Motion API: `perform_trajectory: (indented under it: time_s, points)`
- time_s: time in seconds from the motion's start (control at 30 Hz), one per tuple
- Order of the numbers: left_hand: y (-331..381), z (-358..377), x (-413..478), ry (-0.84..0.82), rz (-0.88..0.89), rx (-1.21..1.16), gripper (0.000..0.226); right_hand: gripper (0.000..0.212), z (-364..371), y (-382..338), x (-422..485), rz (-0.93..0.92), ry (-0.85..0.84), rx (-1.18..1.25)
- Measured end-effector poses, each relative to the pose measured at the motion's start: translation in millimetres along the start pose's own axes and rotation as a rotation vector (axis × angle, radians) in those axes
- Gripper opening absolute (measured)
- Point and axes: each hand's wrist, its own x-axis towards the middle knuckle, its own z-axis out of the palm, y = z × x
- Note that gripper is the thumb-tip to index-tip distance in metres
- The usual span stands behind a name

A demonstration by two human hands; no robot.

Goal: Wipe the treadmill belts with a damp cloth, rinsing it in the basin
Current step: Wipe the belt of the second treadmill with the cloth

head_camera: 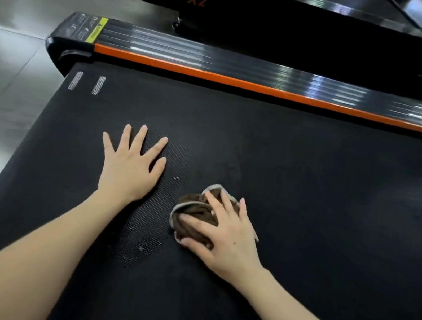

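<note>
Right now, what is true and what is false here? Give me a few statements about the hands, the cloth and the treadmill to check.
1. The left hand lies flat on the belt, fingers spread. True.
2. The right hand holds a bunched brown cloth on the belt. True.
3. The left hand touches the cloth. False: it rests apart from it, to its left.
4. The strip along the belt's far edge is blue. False: it is orange.
5. The treadmill behind reads TT-X2. True.
</note>
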Motion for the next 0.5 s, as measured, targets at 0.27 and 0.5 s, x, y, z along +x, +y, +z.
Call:
perform_trajectory:
  time_s: [0.27, 0.5]
  points:
    - [-4.6, 9.5, 3.2, 0.057, -0.005, 0.009, 0.066, 0.041, 14.3, 72.7, 148.9, 0.281, 0.058, -0.062]
    - [-3.0, 6.2, 2.3, 0.061, 0.001, -0.025, 0.067, 0.035, 5.7, 38.3, 59.9, -0.028, 0.089, 0.059]
